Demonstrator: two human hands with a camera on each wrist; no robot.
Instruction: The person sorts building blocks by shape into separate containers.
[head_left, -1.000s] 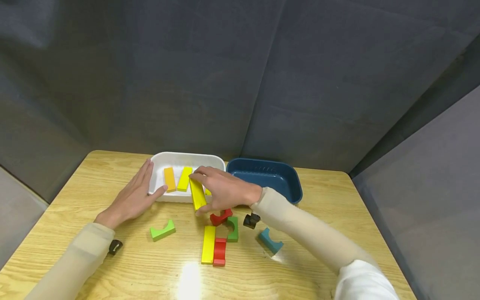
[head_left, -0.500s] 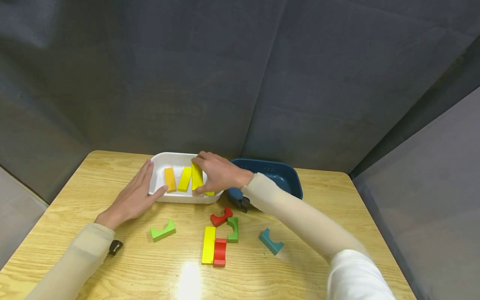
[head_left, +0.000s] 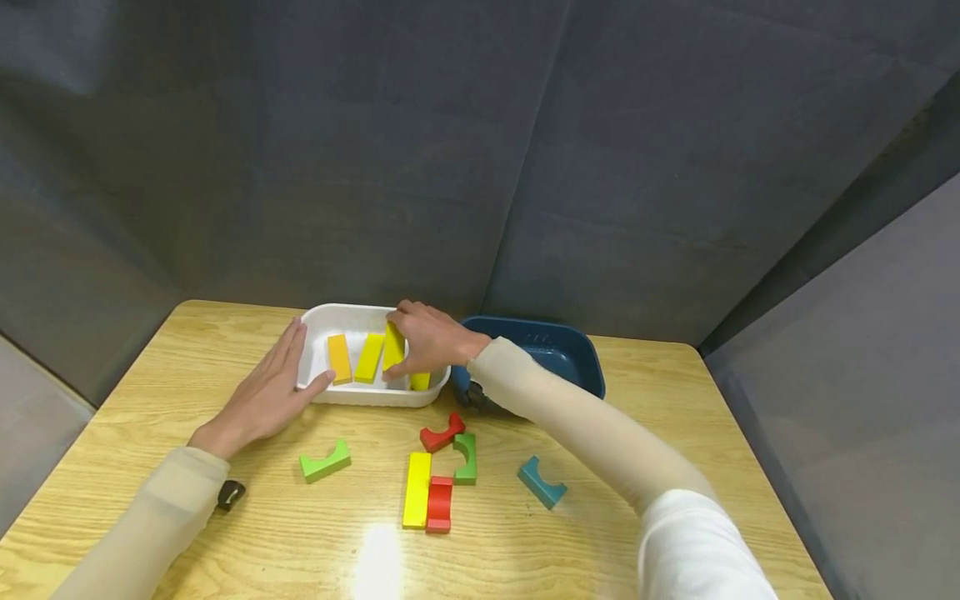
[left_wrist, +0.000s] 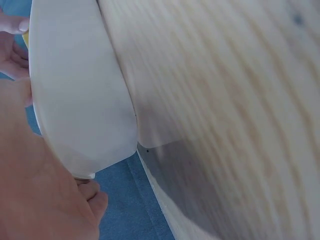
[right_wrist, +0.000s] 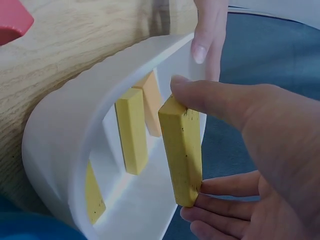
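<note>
In the head view my right hand [head_left: 437,338] pinches a yellow rectangular block [head_left: 393,345] inside the white tray [head_left: 375,399]. The right wrist view shows that block [right_wrist: 181,150] between the thumb at one end and the fingertips at the other. Left of it in the tray lie another yellow block [head_left: 368,358] and an orange block [head_left: 339,359]. A further yellow block [head_left: 420,382] is partly hidden by my right hand. My left hand [head_left: 262,400] rests at the tray's left end, fingers extended along the side, thumb at the front rim.
A dark blue tray [head_left: 570,363] stands right of the white one, partly behind my right forearm. In front on the table lie a light green arch [head_left: 326,462], two red arches [head_left: 439,505], a green arch [head_left: 468,460], a yellow block [head_left: 417,492] and a teal arch [head_left: 542,483].
My right hand has carried the yellow block from above the tray's front edge back into the tray, beside the other yellow blocks. The left hand has stayed put.
</note>
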